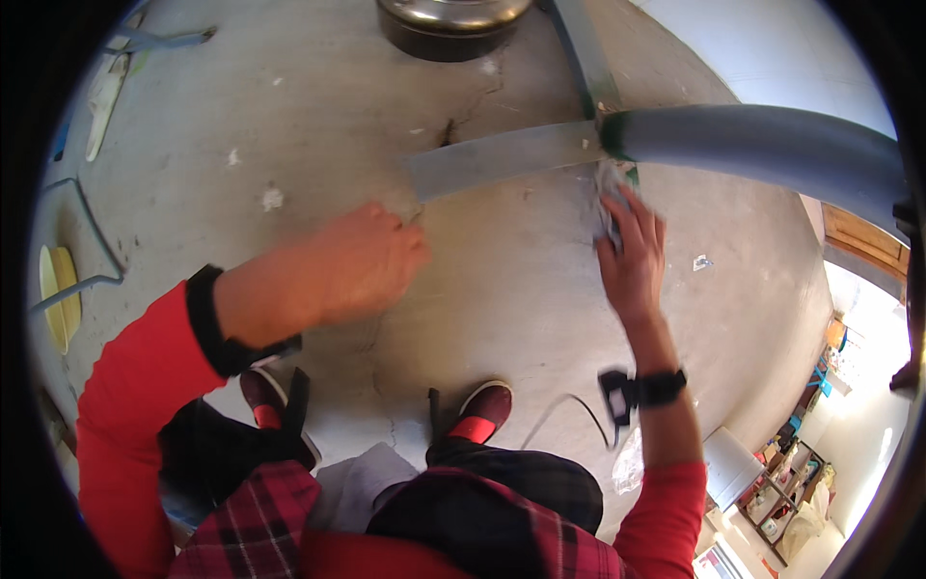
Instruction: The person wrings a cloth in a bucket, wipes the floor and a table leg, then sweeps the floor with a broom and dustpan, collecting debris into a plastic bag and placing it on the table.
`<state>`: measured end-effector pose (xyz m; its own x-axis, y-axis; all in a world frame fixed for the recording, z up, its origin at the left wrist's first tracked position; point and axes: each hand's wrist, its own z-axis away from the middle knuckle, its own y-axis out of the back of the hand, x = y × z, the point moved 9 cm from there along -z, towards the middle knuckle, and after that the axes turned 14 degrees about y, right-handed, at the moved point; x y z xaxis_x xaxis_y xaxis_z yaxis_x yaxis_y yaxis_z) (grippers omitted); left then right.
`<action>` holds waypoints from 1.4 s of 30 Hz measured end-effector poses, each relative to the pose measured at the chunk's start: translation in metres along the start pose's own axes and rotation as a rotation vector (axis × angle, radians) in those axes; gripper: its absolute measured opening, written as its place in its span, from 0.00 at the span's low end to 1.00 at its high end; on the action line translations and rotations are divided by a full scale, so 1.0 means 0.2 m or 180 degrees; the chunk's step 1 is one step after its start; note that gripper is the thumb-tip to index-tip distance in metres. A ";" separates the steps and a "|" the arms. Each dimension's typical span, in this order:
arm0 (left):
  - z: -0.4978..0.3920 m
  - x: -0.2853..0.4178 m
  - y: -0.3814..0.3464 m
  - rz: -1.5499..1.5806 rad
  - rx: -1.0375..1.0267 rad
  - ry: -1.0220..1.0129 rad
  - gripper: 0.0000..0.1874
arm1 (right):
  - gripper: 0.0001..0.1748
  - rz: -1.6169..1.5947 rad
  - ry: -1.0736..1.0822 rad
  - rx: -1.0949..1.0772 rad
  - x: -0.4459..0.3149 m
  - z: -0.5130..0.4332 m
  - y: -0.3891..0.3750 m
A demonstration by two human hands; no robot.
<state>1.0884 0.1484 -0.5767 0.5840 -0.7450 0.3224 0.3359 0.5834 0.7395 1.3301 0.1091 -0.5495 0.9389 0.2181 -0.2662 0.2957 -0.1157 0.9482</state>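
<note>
My right hand [636,250] has its fingers around a crumpled grey cloth or wrap [610,203], close to the foot of a thick grey pipe post [752,145]. The post rises from a flat grey metal base leg [506,153], with a second leg [584,54] running away from me. Dark green shows around the post's lower end. My left hand [336,268], blurred, hangs over the concrete floor just short of the leg's free end. Its fingers are curled in, and whatever may be inside them is hidden.
A round metal vessel [454,29] stands at the far side. At the left are a bent metal tube frame [90,224] and a yellow basin [61,297]. A loose cable [571,398] and clear plastic [629,463] lie right of my shoes. Cluttered shelves [785,499] stand lower right.
</note>
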 end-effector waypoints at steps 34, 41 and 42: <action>1.18 -0.09 0.25 0.0426 0.0948 -0.0783 0.19 | 0.30 0.0182 -0.0234 -0.0215 -0.11 -0.50 -0.47; 1.25 -0.09 0.27 0.0669 0.0883 -0.0868 0.19 | 0.26 0.0265 -0.0853 0.0188 0.19 -0.45 -0.46; 1.26 -0.09 0.28 0.0699 0.0887 -0.0902 0.19 | 0.26 0.0202 -0.0978 0.0299 0.17 -0.45 -0.45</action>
<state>0.9108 0.1133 -0.3927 0.3808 -0.6951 0.6098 -0.0078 0.6570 0.7538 1.3207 0.2142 -0.6277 0.9610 -0.0933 -0.2603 0.2363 -0.2117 0.9483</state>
